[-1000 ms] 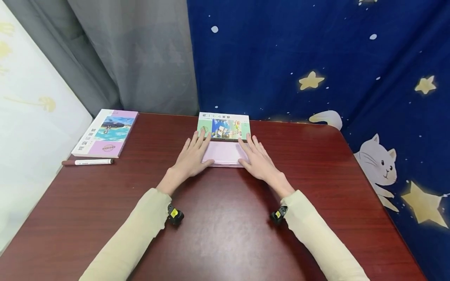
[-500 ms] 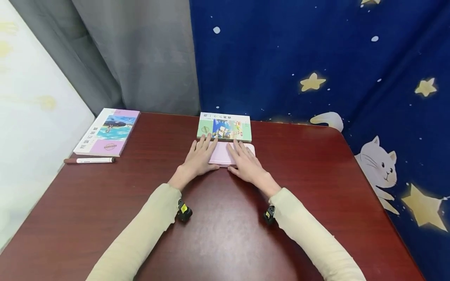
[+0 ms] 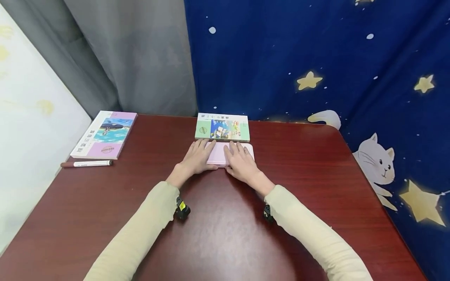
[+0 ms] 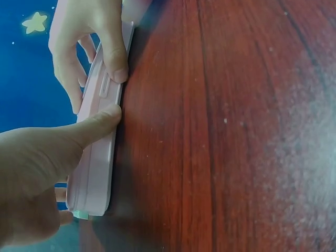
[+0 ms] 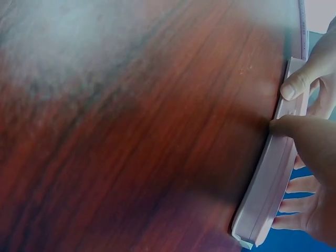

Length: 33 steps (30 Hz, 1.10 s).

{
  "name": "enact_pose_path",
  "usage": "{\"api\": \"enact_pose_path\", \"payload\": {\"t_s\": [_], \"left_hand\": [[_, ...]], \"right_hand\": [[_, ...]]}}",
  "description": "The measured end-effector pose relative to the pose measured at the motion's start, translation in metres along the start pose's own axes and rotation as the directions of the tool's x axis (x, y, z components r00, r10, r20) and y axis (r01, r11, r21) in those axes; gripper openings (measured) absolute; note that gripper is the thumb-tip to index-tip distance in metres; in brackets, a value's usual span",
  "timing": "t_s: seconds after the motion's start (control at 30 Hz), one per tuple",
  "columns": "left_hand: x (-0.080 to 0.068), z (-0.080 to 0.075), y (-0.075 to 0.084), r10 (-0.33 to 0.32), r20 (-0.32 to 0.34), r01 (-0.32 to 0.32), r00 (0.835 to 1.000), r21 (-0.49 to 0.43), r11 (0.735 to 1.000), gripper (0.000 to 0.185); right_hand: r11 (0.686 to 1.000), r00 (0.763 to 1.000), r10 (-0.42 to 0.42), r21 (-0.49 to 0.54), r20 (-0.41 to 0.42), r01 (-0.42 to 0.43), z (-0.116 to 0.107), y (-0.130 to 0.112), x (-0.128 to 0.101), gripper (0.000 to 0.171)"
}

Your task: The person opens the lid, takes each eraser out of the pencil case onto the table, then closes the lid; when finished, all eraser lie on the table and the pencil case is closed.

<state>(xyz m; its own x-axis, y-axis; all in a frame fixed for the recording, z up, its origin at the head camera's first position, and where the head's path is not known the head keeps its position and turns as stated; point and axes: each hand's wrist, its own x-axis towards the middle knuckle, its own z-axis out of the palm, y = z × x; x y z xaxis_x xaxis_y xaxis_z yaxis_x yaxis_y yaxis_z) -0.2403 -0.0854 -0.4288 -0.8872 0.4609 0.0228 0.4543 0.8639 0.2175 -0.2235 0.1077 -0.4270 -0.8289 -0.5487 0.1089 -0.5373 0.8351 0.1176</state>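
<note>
A flat pink pencil case (image 3: 218, 153) with rounded corners lies on the table at the centre back. My left hand (image 3: 194, 158) holds its left part, fingers over the lid and thumb at the front side. My right hand (image 3: 242, 165) grips it right of the middle in the same way, its fingers a little bent. Between the two hands a strip of lid shows in the head view. Both thumbs sit close together on the front wall of the pencil case (image 4: 93, 184) in the left wrist view, near a small raised catch (image 4: 104, 86).
Directly behind the case lies a green-and-white book (image 3: 204, 134). A pink-and-white book (image 3: 105, 134) is at the back left, with a marker pen (image 3: 87, 164) in front of it. Curtains (image 3: 253, 58) rise behind the table's (image 3: 299, 156) back edge.
My right hand has moved left from the case's right end, uncovering that corner, and its fingers have bent more. My left hand has shifted slightly right. The case has barely moved.
</note>
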Motion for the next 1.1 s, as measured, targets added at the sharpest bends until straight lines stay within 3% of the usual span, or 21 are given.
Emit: {"api": "enact_pose_path", "payload": {"t_s": [0.33, 0.47, 0.73, 0.97, 1.1], "left_hand": [[0.006, 0.0, -0.006, 0.037, -0.027, -0.037, 0.999, -0.024, 0.999, 0.095], [0.006, 0.0, -0.006, 0.03, -0.03, -0.031, 0.999, -0.031, 0.999, 0.096], [0.004, -0.002, -0.005, 0.002, -0.015, -0.002, 1.0, -0.054, 0.999, 0.095], [0.005, -0.003, -0.003, 0.004, -0.026, -0.005, 1.0, -0.051, 0.999, 0.096], [0.006, -0.003, 0.0, 0.011, -0.019, -0.012, 1.0, -0.041, 0.999, 0.096]], "right_hand": [[0.995, 0.991, -0.084, -0.063, -0.106, 0.077, -0.005, 0.005, 0.009, 0.066], [0.993, 0.993, -0.098, -0.08, -0.072, 0.092, -0.009, 0.002, 0.012, 0.06], [0.981, 0.989, -0.123, -0.137, 0.083, 0.134, -0.018, -0.004, 0.022, 0.06], [0.955, 0.984, -0.174, -0.238, 0.041, 0.179, -0.017, -0.009, 0.023, 0.046], [0.954, 0.983, -0.177, -0.241, 0.038, 0.181, -0.017, -0.008, 0.021, 0.043]]}}
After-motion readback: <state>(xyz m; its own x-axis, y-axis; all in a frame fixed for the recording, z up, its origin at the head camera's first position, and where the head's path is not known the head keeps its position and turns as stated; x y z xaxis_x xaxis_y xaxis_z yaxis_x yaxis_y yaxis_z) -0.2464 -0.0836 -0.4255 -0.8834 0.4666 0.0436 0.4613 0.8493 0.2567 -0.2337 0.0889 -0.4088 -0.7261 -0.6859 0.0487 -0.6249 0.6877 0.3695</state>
